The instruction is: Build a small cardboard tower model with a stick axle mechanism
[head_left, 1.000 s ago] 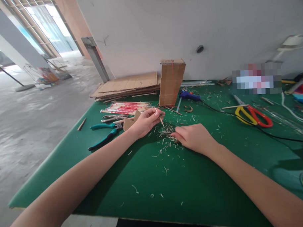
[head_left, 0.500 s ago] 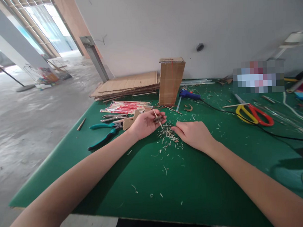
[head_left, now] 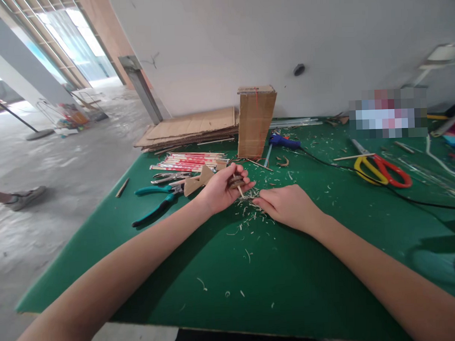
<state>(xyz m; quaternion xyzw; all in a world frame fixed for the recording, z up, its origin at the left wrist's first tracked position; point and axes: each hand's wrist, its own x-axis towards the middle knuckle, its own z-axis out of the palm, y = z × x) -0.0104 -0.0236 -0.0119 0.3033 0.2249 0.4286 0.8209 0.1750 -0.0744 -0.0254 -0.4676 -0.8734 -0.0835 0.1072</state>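
From the operating end, I saw the left hand (head_left: 223, 191) cupped, fingers curled around a brown disc (head_left: 235, 182) with a thin stick (head_left: 240, 191) through it. At 4 o'clock from the disc, the right hand (head_left: 290, 203) was curled beside pale shavings (head_left: 251, 193); I couldn't tell whether it pinched anything. Across the green surface (head_left: 309, 282), pliers (head_left: 157, 209) lay at 9 o'clock, scissors (head_left: 391, 172) at 3, and a cardboard box (head_left: 256, 124) stood at 1.

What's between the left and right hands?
Head view: pale shavings on the green table, and the lower end of the stick held in the left hand.
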